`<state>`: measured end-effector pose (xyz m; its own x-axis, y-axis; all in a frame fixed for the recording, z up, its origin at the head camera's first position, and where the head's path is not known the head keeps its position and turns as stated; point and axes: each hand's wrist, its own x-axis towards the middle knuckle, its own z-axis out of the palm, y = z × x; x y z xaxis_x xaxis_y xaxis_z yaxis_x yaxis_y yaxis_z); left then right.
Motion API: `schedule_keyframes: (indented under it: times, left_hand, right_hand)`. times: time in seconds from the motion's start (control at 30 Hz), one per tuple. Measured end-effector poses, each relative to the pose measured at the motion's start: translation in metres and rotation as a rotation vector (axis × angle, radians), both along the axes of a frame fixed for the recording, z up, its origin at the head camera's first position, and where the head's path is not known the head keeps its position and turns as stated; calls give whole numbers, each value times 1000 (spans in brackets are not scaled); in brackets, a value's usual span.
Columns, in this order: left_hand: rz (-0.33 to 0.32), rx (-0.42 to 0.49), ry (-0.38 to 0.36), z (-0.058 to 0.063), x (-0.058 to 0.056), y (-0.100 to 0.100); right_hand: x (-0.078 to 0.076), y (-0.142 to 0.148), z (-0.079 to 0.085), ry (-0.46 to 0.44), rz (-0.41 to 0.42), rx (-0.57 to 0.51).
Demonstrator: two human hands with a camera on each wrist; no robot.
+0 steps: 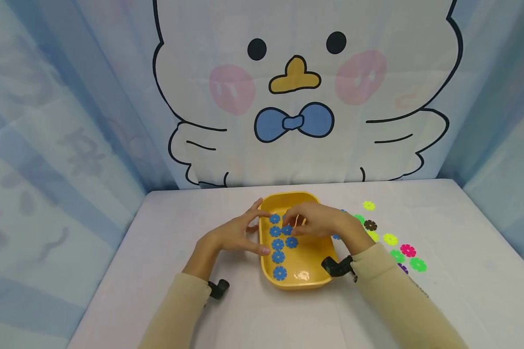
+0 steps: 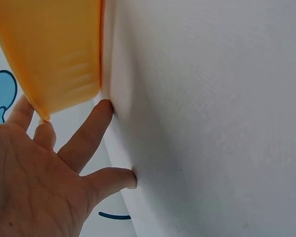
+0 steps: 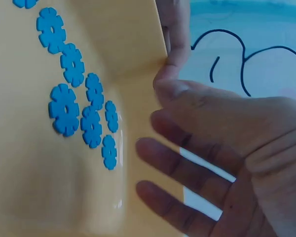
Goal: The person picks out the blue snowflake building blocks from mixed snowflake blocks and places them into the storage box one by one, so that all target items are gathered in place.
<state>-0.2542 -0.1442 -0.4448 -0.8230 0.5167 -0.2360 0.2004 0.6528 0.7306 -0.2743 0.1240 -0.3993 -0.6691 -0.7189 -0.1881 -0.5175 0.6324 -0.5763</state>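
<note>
A yellow plastic tray holds several blue flower-shaped discs in two columns along its left side; they show in the right wrist view as notched blue discs. My left hand spreads its fingers along the tray's left edge, index fingertip over the rim. In the left wrist view, two fingertips of that hand reach the white tabletop beside the tray wall. My right hand is over the tray's far part, beside the second column. Its lower fingers extend loosely, and no disc shows in its grasp.
Right of the tray, loose flower discs in yellow, green, pink, brown, purple and blue lie scattered on the white table, some partly behind my right arm. A curtain with a cartoon figure hangs behind the table's far edge.
</note>
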Motion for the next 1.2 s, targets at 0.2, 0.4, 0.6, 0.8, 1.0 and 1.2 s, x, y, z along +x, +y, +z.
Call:
schedule_keyframes:
  times: [0.2, 0.4, 0.6, 0.8, 1.0, 1.2]
  left_hand:
    - [15, -18, 10, 0, 1, -2]
    - [28, -37, 3, -1, 1, 1]
    - [41, -34, 10, 0, 1, 2]
    - [7, -24, 29, 1, 1, 1]
    - [13, -36, 27, 1, 1, 1]
    - [16, -40, 33, 1, 2, -1]
  right_hand:
    - [4, 16, 2, 68, -11, -157]
    - [11, 29, -1, 136, -65, -262]
    - [16, 37, -3, 210, -122, -360]
    - [17, 53, -2, 302, -186, -396]
    - [16, 71, -3, 336, -214, -393]
    - [19, 85, -11, 341, -263, -361]
